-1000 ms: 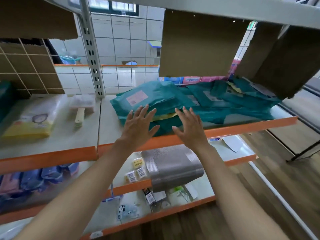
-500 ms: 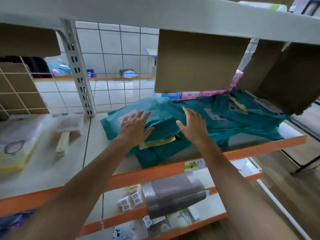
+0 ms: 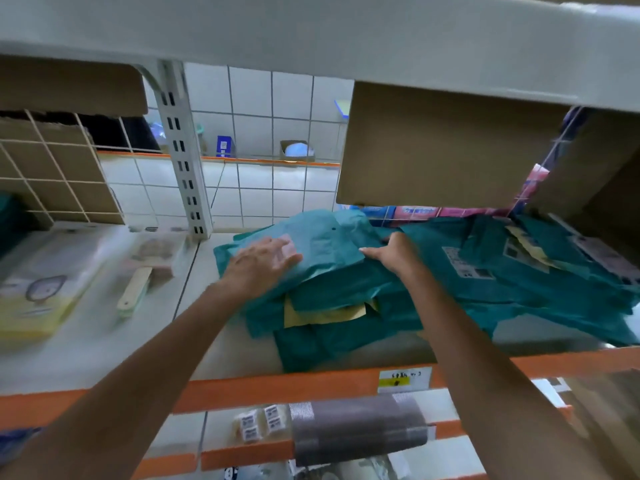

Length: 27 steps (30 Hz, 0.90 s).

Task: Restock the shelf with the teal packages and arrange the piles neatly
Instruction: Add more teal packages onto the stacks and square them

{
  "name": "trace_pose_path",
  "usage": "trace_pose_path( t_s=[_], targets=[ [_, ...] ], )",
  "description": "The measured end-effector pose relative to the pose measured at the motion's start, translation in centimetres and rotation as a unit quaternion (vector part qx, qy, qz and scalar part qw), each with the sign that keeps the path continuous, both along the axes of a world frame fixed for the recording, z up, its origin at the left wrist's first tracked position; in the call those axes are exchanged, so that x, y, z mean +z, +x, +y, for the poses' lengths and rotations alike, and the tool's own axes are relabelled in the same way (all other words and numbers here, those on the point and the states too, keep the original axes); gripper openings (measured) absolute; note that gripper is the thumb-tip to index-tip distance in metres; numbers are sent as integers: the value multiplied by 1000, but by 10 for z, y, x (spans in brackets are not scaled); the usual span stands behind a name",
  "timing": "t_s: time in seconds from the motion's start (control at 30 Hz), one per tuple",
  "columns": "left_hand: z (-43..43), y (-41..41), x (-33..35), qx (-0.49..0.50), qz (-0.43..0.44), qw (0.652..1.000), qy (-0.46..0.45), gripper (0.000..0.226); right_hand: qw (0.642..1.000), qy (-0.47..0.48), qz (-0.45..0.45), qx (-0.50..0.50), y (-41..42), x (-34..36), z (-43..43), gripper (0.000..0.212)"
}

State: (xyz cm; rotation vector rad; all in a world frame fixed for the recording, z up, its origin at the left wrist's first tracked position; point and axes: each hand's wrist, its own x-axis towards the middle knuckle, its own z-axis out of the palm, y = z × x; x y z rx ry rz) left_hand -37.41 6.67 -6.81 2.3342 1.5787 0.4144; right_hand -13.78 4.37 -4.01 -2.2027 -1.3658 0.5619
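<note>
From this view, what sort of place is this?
Probably a shop stockroom or parcel pickup room: a tiered metal shelf with orange front edges, piles of teal packages bearing shipping labels, a cardboard box overhead, and a yellow tag on the shelf edge.

Illumination is diffuse and moderate. The brightest zone is the tiles [image 3: 256, 195] at the back. The upper shelf [image 3: 311, 26] shades the box [image 3: 443, 147] below it. A soft shadow lies under the front edge of the packages [image 3: 346, 282]. Motion blur covers the whole frame. It is heaviest at the left edge and on the left hand [image 3: 258, 263] and right hand [image 3: 391, 252]. Labels are unreadable. Wide-angle distortion bows the upper shelf and the rail [image 3: 277, 389].
</note>
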Motion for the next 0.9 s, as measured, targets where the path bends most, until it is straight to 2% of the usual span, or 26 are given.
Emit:
trace_pose_path(
  t_s=[0.17,0.3,0.4,0.53,0.6,0.73,0.9],
  targets=[
    [43,-10,2,34,17,991,-132,70,998,-8,56,41,7,-1,5,46],
    [57,-19,2,64,-38,978,-197,85,995,-18,67,74,11,1,3,38],
    [66,-20,-3,69,-65,972,-217,86,993,-21,74,87,13,0,5,36],
    [75,-16,1,79,-45,974,-209,70,991,-9,90,95,14,0,4,35],
    [77,-18,6,64,-51,967,-243,61,989,0,112,100,13,1,3,34],
    [74,-30,22,6,-75,951,-301,66,981,-13,142,129,8,7,-4,43],
    [60,-39,41,-30,-114,956,-268,24,977,12,152,147,1,20,-18,8]
  ],
)
